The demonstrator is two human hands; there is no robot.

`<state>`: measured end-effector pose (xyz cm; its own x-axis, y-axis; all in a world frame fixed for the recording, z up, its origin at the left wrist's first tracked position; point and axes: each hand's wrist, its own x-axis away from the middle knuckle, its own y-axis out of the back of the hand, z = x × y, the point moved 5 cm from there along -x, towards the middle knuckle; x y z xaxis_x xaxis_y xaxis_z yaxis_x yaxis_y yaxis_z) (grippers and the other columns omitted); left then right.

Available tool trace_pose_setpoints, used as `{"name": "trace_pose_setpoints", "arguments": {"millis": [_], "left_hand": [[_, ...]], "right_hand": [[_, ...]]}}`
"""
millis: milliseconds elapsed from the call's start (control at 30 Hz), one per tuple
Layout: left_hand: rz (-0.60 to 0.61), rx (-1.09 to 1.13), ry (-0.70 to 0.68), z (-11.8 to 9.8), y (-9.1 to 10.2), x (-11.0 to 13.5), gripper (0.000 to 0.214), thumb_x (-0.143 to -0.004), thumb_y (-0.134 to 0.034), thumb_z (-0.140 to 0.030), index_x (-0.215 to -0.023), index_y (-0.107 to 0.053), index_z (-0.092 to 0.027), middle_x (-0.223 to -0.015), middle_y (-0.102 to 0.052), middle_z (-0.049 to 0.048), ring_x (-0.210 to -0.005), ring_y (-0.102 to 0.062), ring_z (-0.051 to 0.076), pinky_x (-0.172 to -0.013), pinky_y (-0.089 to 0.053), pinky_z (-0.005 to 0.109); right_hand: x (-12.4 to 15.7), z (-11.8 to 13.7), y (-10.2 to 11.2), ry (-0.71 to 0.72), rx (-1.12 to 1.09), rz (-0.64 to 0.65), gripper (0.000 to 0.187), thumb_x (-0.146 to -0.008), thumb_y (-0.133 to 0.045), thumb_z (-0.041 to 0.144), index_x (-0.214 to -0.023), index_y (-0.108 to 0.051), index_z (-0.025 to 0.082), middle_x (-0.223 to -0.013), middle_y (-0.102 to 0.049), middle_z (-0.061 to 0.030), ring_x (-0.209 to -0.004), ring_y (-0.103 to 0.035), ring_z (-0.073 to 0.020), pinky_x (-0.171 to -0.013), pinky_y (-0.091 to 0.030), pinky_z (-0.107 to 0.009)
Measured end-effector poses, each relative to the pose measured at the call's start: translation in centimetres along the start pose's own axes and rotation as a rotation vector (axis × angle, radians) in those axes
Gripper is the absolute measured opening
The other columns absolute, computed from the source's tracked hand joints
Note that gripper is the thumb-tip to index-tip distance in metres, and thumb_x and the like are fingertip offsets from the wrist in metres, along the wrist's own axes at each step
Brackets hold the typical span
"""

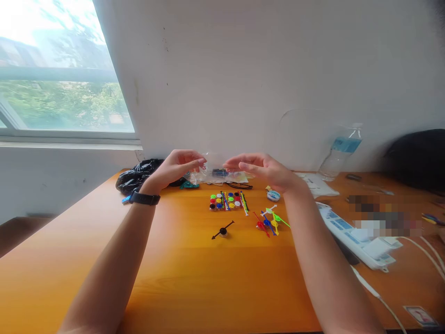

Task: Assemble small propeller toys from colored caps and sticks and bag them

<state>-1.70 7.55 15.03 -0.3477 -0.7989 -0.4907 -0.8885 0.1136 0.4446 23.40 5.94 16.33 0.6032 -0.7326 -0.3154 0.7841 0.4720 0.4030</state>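
My left hand (pixel 179 168) is raised over the orange table (pixel 181 273), fingers pinched on the edge of a clear plastic bag (pixel 208 172). My right hand (pixel 261 169) hovers at the bag's other side with fingers stretched out; whether it touches the bag is unclear. Below the hands lie a cluster of small coloured round caps and sticks (pixel 227 201). A black arrow-shaped pointer on a small hub (pixel 222 230) lies nearer me. Several coloured pointers (pixel 270 221) lie in a heap to its right. A black band sits on my left wrist (pixel 144 198).
A crumpled black bag (pixel 137 176) lies at the back left. A clear water bottle (pixel 340 153) stands by the wall at right, with papers (pixel 317 184), a white power strip (pixel 354 236) with cables, and a dark bag (pixel 419 157) further right. A small round tape reel (pixel 273 195) lies below my right hand.
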Motion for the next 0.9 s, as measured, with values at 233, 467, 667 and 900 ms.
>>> {"name": "trace_pose_setpoints", "arguments": {"millis": [233, 467, 667, 900], "left_hand": [[0.124, 0.027, -0.023, -0.7, -1.4, 0.1, 0.032, -0.1, -0.065, -0.048, -0.103, -0.078, -0.018, -0.1, -0.078, 0.0081, -0.091, -0.073, 0.016, -0.082, -0.058, 0.024], [0.145, 0.249, 0.061, -0.2, -2.9, 0.0, 0.053, -0.106, -0.049, -0.06, -0.124, -0.075, -0.017, -0.118, -0.077, 0.0138, -0.11, -0.073, 0.024, -0.095, -0.059, 0.033], [0.121, 0.532, 0.087, 1.3, -4.0, -1.0, 0.062, -0.102, -0.048, -0.069, -0.116, -0.076, -0.016, -0.112, -0.078, 0.0137, -0.106, -0.075, 0.026, -0.095, -0.059, 0.037], [-0.004, 0.587, 0.109, 1.4, -4.6, -1.5, 0.054, -0.099, -0.057, -0.064, -0.107, -0.077, -0.015, -0.105, -0.08, 0.0126, -0.101, -0.076, 0.026, -0.095, -0.058, 0.037]], "right_hand": [[0.3, -0.1, -1.2, -0.019, -0.043, 0.205, 0.046, -0.09, -0.078, 0.043, -0.135, -0.072, 0.037, -0.142, -0.069, -0.0041, -0.129, -0.066, -0.0267, -0.107, -0.055, -0.046], [0.2, -1.0, -1.5, 0.01, -0.091, 0.387, 0.059, -0.098, -0.071, 0.039, -0.154, -0.053, 0.04, -0.163, -0.049, -0.0031, -0.145, -0.052, -0.0251, -0.118, -0.046, -0.045], [0.0, -2.6, -1.3, 0.059, -0.085, 0.493, 0.07, -0.097, -0.073, 0.04, -0.161, -0.043, 0.038, -0.174, -0.028, -0.0026, -0.158, -0.033, -0.0288, -0.124, -0.037, -0.046], [-0.2, -2.8, -1.6, 0.044, -0.1, 0.489, 0.069, -0.095, -0.074, 0.041, -0.158, -0.047, 0.04, -0.171, -0.037, -0.0022, -0.158, -0.033, -0.0281, -0.125, -0.036, -0.048]]}}
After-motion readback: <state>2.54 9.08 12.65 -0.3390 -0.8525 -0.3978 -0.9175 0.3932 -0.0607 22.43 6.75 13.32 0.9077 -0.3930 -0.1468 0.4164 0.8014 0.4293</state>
